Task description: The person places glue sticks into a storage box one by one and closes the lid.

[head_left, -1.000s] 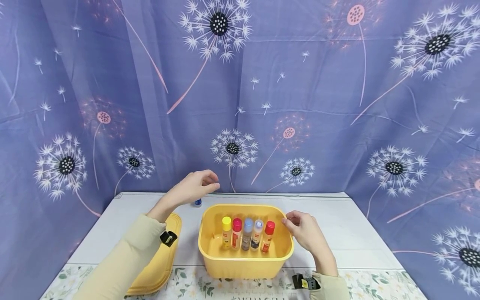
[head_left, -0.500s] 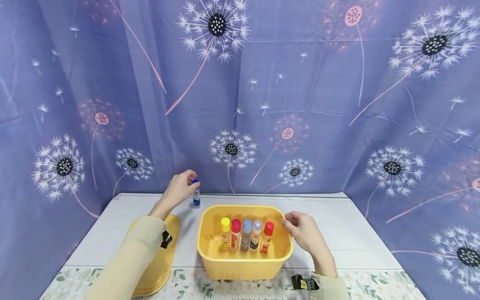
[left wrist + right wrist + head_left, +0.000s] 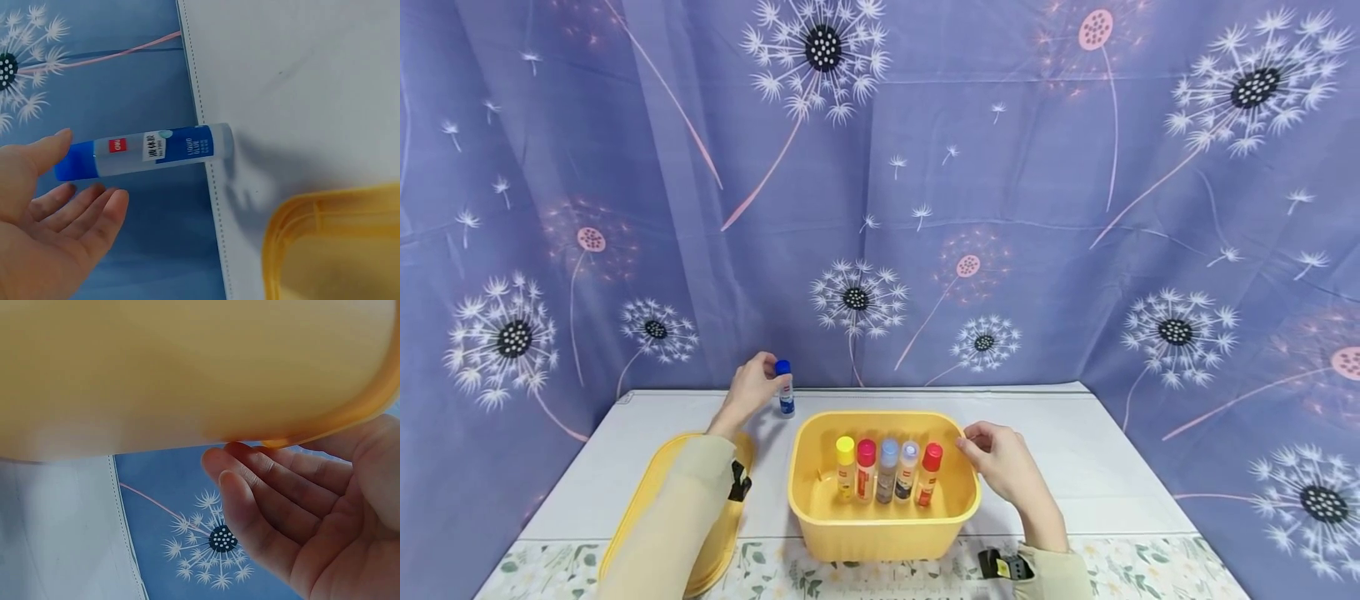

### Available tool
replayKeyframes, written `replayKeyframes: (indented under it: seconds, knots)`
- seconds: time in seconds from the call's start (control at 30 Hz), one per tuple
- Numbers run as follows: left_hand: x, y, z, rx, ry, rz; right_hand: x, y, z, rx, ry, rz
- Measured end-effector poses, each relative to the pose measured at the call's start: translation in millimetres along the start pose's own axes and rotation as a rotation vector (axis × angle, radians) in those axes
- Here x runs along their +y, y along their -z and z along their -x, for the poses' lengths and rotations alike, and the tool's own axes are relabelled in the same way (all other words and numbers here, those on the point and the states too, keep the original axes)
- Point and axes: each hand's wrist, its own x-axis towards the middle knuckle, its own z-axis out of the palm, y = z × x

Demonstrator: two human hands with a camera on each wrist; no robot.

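Note:
A liquid glue bottle with a blue cap (image 3: 137,153) stands upright on the table's far left. Beside its cap is my left hand (image 3: 751,390), the fingers loosely bent and apart from the bottle in the left wrist view; the thumb lies close to the cap, and contact is hard to tell. My right hand (image 3: 1006,462) grips the right rim of a yellow bin (image 3: 880,537), thumb over the edge and fingers along the outer wall. Inside the bin, several glue bottles (image 3: 886,471) with yellow, red, pale blue and whitish caps stand in a row.
A yellow lid (image 3: 718,546) lies left of the bin, partly under the left sleeve. A white and floral cloth (image 3: 1105,467) covers the table. Behind it hangs a purple dandelion-print curtain (image 3: 1045,183).
My left hand came back from over the far table to the blue-capped bottle, then its fingers drew slightly left, showing more of the cap. The right hand has stayed on the bin rim.

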Motion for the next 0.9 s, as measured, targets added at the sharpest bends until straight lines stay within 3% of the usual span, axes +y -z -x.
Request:
replayKeyframes:
  seconds: [0.43, 0.9]
  knots:
    - [-8.7, -10.1, -5.7, -0.017, 0.062, 0.020, -1.5, -0.2, 1.1, -0.004, -0.004, -0.011]
    - [-6.0, -8.6, -6.3, -0.003, 0.032, -0.010, -1.0, -0.4, 0.7, 0.004, -0.012, -0.002]
